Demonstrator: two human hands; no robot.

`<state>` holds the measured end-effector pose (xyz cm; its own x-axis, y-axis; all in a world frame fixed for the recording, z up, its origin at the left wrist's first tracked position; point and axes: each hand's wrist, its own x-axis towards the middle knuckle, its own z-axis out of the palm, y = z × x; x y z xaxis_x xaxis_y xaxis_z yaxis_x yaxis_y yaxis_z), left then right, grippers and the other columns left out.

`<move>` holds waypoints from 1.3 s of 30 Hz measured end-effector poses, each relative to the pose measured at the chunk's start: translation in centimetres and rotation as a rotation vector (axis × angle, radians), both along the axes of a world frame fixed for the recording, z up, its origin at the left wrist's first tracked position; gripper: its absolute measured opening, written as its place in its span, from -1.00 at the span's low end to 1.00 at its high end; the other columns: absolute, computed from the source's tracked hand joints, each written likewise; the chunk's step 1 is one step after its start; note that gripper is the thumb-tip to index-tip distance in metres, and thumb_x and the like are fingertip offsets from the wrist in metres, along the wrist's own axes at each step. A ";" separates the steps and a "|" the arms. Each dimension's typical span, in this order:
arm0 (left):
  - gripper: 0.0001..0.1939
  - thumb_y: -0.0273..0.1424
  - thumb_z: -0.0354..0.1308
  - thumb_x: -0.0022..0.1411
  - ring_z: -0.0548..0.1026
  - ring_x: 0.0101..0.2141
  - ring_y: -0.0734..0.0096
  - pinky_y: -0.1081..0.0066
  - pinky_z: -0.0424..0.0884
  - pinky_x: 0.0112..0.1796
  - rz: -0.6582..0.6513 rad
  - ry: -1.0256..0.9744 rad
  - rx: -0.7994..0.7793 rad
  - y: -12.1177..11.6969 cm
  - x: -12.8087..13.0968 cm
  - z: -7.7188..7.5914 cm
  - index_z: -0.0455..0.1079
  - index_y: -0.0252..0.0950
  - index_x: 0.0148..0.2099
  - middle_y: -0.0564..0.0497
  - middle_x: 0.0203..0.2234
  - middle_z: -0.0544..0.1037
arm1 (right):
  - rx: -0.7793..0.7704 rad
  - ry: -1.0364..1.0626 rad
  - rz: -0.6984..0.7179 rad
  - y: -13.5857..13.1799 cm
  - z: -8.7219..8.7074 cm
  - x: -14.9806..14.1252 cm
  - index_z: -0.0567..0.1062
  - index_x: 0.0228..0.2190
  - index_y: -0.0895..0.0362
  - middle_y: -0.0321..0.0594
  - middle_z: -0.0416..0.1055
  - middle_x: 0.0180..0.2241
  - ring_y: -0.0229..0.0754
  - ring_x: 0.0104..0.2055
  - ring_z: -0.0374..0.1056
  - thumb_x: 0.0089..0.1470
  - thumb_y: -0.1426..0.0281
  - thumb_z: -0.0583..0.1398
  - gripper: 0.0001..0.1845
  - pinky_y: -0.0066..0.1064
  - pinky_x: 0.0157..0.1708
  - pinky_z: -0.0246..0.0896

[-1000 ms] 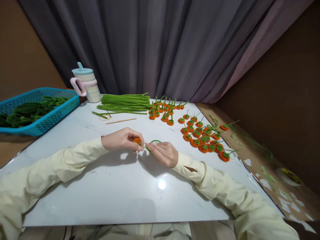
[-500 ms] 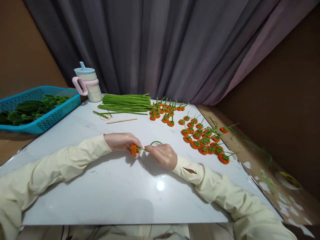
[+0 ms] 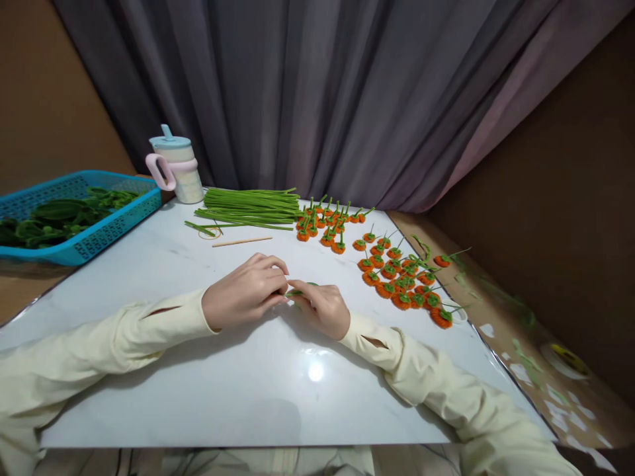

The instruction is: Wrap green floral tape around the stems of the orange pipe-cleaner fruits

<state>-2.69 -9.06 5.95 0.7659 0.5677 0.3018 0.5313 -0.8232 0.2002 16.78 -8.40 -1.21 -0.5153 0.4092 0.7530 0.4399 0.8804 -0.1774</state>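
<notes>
In the head view my left hand point(image 3: 253, 291) is closed, its back turned up and its fingers curled, over the orange chenille persimmon, which they now hide. The persimmon's thin green stem point(image 3: 294, 293) runs from there to my right hand point(image 3: 323, 309), whose thumb and forefinger pinch it. The fingertips of both hands almost meet. Just behind my right hand a roll of green tape point(image 3: 311, 285) shows in part. More orange persimmons with green tops and stems point(image 3: 401, 301) lie to the right on the white table point(image 3: 198, 390).
Green chenille stems point(image 3: 253, 206) lie in a bundle at the back, beside a second cluster of persimmons point(image 3: 327, 239). A thin wooden stick point(image 3: 242, 242) lies in front. At the left stand a tumbler point(image 3: 186, 178) and a blue basket point(image 3: 89, 248) of green leaf pieces.
My left hand has rolled over, back upward, and its fingers now cover the orange persimmon that showed before. My right hand has stayed nearly in place.
</notes>
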 end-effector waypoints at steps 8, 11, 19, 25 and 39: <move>-0.79 -0.56 -0.09 0.27 0.36 -0.07 0.20 0.25 0.16 -0.14 -0.041 0.061 0.194 -0.4 0.2 -0.4 0.27 -0.35 -0.41 -0.06 -0.46 0.47 | 0.149 -0.073 0.039 0.1 0.3 0.1 0.38 -0.37 0.19 -0.30 0.38 -0.64 -0.35 -0.62 0.26 0.22 0.51 -0.01 -0.80 -0.50 -0.61 0.04; -0.82 -0.56 -0.03 0.22 0.38 -0.09 0.23 0.26 0.13 -0.14 -0.048 0.031 0.076 -0.4 0.1 -0.1 0.27 -0.34 -0.44 -0.02 -0.51 0.46 | 0.291 -0.133 0.081 0.2 0.7 0.3 0.37 -0.32 0.22 -0.25 0.43 -0.57 -0.34 -0.58 0.28 0.19 0.57 -0.02 -0.82 -0.48 -0.58 0.10; -0.81 -0.53 0.10 0.14 0.40 -0.12 0.31 0.24 -0.01 -0.10 0.011 0.009 -0.233 0.0 0.1 0.1 0.29 -0.34 -0.52 0.08 -0.54 0.47 | 0.595 -0.290 0.109 0.4 1.6 0.7 0.39 -0.29 0.36 -0.11 0.48 -0.47 -0.28 -0.57 0.28 0.10 0.61 0.08 -0.88 -0.44 -0.63 0.13; -0.82 -0.55 0.11 0.14 0.34 -0.06 0.25 0.22 -0.05 -0.11 -0.007 0.144 -0.324 0.2 0.0 0.2 0.28 -0.33 -0.50 0.08 -0.51 0.48 | 0.569 -0.288 0.134 0.3 1.1 0.4 0.36 -0.25 0.34 -0.13 0.47 -0.47 -0.29 -0.56 0.29 0.13 0.60 0.03 -0.85 -0.44 -0.64 0.13; -0.80 -0.47 0.09 0.21 0.34 -0.04 0.15 0.16 0.01 -0.11 0.042 0.113 0.081 -1.1 0.4 0.0 0.21 -0.33 -0.47 0.02 -0.52 0.47 | 0.109 -0.150 0.068 -0.2 -0.3 0.0 0.38 -0.34 0.21 -0.30 0.33 -0.65 -0.32 -0.60 0.26 0.22 0.47 0.00 -0.83 -0.49 -0.58 0.06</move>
